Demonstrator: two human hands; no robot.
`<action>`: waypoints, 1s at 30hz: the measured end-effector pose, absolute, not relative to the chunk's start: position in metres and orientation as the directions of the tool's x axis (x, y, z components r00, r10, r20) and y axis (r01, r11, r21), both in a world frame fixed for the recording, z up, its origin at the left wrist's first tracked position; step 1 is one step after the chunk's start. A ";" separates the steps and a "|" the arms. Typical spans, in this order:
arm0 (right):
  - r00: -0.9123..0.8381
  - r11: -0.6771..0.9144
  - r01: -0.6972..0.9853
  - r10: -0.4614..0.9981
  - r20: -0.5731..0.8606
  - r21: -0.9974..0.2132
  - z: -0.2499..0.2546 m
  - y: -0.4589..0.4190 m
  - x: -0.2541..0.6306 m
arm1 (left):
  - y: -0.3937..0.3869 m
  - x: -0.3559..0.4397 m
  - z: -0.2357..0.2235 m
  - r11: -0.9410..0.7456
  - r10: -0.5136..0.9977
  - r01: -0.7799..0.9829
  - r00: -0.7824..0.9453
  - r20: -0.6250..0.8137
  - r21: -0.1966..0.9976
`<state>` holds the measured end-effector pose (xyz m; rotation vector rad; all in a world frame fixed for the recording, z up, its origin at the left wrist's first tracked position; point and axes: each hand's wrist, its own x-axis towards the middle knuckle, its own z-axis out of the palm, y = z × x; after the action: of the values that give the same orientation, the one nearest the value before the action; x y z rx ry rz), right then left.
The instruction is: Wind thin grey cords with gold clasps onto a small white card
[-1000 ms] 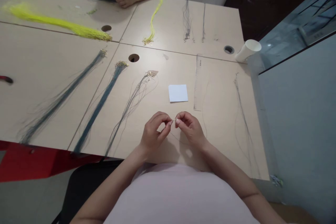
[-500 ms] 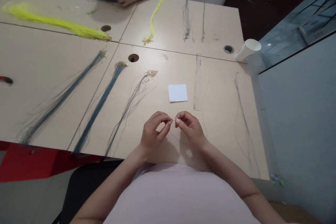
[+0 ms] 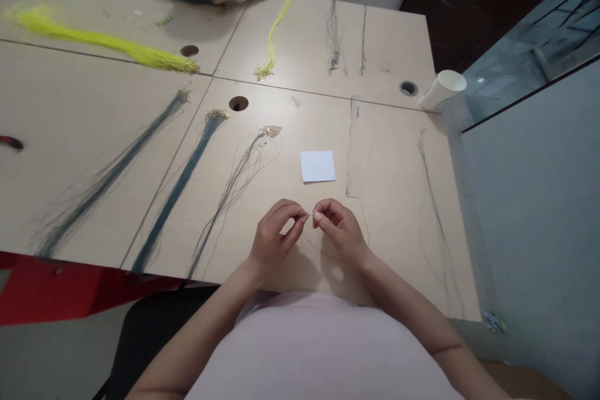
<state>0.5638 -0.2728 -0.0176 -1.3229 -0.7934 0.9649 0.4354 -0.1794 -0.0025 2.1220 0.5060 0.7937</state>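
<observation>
A white open-topped container (just beside a ringed hole) stands on the pale table.

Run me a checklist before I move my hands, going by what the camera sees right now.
1. Left grip closed, thumb to finger: ok, pinched at a tiny thin piece.
2. Right grip closed: ok, pinched just beside the left one.
3. Tiny piece properly joined: cannot tell, too small and partly covered by fingertips.
4. White paper square out from under the hands: ok, it lies beyond the fingertips.
5. Clear ruler flat and apart from the right grip: ok.
6. Loose strand free of the right grip: cannot tell, it curves close by.
</observation>
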 end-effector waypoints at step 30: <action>0.411 -0.026 -0.106 0.909 -0.067 -0.994 -0.018 -0.272 0.562 | -0.181 0.436 -0.004 -0.595 0.593 0.108 0.728 0.345 0.796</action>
<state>0.5621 -0.2724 -0.0183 -1.3438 -0.7990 0.9672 0.4360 -0.1806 -0.0038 2.1256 0.5280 0.7709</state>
